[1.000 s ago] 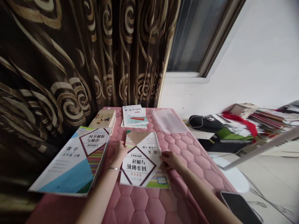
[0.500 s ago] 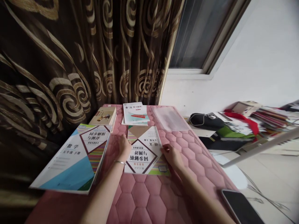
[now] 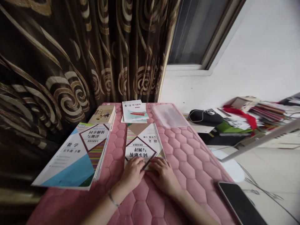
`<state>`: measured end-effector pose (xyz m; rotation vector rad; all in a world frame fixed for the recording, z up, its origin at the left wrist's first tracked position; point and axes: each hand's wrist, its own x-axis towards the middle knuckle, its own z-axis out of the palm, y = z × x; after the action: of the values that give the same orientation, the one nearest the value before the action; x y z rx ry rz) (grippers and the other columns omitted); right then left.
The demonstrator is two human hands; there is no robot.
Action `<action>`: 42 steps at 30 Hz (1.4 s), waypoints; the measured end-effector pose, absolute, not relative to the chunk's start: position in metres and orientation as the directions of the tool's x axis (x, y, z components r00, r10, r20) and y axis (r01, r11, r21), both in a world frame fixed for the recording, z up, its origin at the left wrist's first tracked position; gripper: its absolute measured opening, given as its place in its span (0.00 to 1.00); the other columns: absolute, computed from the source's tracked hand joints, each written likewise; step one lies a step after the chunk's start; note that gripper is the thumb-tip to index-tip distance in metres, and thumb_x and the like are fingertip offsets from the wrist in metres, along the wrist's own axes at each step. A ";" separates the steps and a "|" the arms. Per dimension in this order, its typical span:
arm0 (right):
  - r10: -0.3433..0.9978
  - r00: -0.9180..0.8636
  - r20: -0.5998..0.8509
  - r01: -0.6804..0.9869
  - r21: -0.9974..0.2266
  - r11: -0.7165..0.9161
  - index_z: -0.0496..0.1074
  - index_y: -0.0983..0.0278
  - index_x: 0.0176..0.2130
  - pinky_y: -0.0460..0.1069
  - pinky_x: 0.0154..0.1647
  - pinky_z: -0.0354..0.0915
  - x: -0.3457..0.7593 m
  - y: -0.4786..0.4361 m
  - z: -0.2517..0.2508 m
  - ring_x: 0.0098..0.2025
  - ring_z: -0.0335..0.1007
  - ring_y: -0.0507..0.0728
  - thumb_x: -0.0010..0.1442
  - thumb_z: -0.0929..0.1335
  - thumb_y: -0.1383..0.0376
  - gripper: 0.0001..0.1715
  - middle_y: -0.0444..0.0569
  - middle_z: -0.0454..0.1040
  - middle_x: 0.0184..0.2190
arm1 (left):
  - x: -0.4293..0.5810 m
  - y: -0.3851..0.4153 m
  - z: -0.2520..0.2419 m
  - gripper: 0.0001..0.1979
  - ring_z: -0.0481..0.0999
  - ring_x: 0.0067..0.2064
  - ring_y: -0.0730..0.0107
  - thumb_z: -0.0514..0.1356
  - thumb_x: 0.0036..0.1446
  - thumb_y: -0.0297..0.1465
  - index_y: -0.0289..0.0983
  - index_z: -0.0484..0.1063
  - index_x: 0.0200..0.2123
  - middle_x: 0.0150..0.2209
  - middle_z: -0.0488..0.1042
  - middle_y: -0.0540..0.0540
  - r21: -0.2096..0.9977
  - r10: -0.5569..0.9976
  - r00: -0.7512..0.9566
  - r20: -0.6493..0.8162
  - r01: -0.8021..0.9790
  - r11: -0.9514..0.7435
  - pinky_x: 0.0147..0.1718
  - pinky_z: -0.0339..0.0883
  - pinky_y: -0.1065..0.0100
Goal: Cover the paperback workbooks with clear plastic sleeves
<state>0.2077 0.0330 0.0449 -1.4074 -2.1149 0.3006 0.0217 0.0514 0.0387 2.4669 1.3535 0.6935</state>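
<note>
Since the earlier view, the 2 hands have drawn together at the near edge of the paperback workbook (image 3: 142, 140). The left hand (image 3: 132, 174), with a thin bracelet (image 3: 112, 199) at its wrist, and the right hand (image 3: 162, 175) lie almost flat, fingers open across the cover, resting on it with no visible pinch or lift. The workbook lies upside down to the viewer on a pink quilted mat (image 3: 180, 162), just beside a second workbook (image 3: 70, 156) to the left, with a booklet (image 3: 134, 112) beyond it. It looks light and thin, its soft cover likely to bend, so its 2 long edges seem the best place to take hold.
</note>
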 end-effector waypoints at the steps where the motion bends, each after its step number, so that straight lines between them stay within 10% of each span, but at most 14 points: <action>1: 0.902 -0.263 0.342 0.783 -0.470 0.407 0.77 0.59 0.40 0.58 0.54 0.63 0.204 0.033 0.043 0.54 0.67 0.62 0.58 0.72 0.63 0.08 0.50 0.77 0.48 | 0.021 0.053 0.039 0.14 0.73 0.52 0.60 0.61 0.54 0.20 0.38 0.75 0.44 0.50 0.75 0.44 0.423 0.842 0.452 0.295 0.729 -0.539 0.54 0.69 0.55; 27: 0.891 -0.337 0.304 0.767 -0.460 0.447 0.78 0.60 0.50 0.60 0.58 0.69 0.287 0.036 0.026 0.59 0.67 0.61 0.64 0.62 0.66 0.20 0.50 0.76 0.53 | -0.060 0.056 0.034 0.21 0.73 0.52 0.65 0.57 0.54 0.15 0.43 0.78 0.44 0.49 0.76 0.48 0.410 0.812 0.471 0.345 0.702 -0.582 0.51 0.71 0.58; 42: 0.889 -0.262 0.375 0.856 -0.336 0.393 0.75 0.63 0.45 0.63 0.58 0.63 0.192 0.039 0.032 0.60 0.65 0.67 0.58 0.72 0.62 0.14 0.57 0.75 0.53 | 0.016 0.050 0.052 0.10 0.71 0.51 0.60 0.60 0.57 0.22 0.41 0.76 0.40 0.45 0.76 0.46 0.324 0.820 0.499 0.279 0.755 -0.570 0.56 0.55 0.48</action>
<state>0.1925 0.0391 0.0316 -1.4903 -2.1510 0.0882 0.0160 0.0500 0.0518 2.5792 1.3663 0.6106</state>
